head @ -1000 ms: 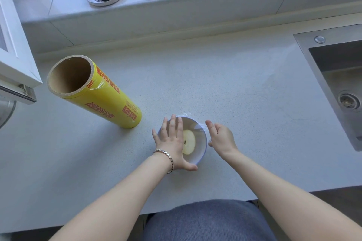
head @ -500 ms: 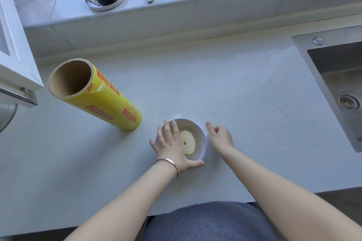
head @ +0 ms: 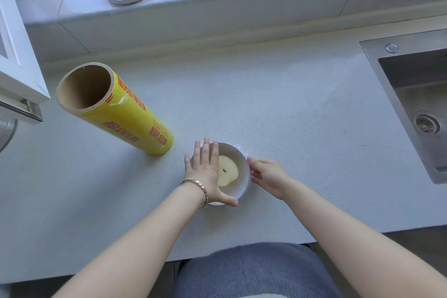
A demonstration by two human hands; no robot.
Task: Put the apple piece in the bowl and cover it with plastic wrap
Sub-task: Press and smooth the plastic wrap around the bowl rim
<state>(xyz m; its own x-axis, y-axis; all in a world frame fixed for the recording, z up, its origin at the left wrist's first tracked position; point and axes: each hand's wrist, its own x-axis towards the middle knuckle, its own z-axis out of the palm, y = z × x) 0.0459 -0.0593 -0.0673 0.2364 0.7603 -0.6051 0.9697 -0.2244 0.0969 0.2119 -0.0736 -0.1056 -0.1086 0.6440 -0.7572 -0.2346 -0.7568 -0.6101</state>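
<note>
Apple piece: lying in the bowl, near-centre tabletop, plastic wrap seemingly stretching over it. Left hand: flat, fingers straight, pressing the left rim. Right hand: fingers loosely apart, touching the right wall. Sealing well: smoothing the wrap downward all round.

The left hand lies flat, fingers straight, over the left side of the bowl on the counter. The right hand touches the bowl's right side. The apple lies inside. Wrap crinkles at the far rim. A yellow roll stands just left, and the sink is well apart on the right.
</note>
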